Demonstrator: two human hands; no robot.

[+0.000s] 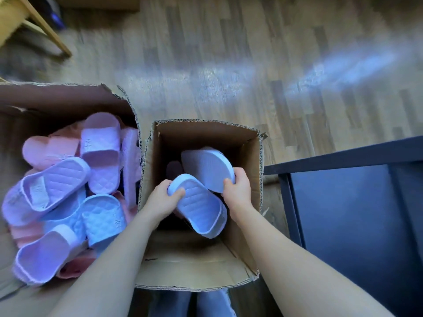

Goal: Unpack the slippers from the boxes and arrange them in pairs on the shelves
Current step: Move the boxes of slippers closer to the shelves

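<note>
A wooden floor (229,65) fills the view from above. At the right stands a dark shelf unit (343,213). At the left, a large open cardboard box (57,97) holds a loose pile of pink, lilac and pale blue slippers (100,152). Just beside it, in the middle, is a smaller open cardboard box (201,133). Both of the person's bare arms reach into this box. The left hand (164,195) grips the end of a pale blue slipper (201,207), footbed up, fingers curled round its rim. The right hand (237,188) grasps the edge of a second pale slipper (206,168), turned sole up, inside the box.
</note>
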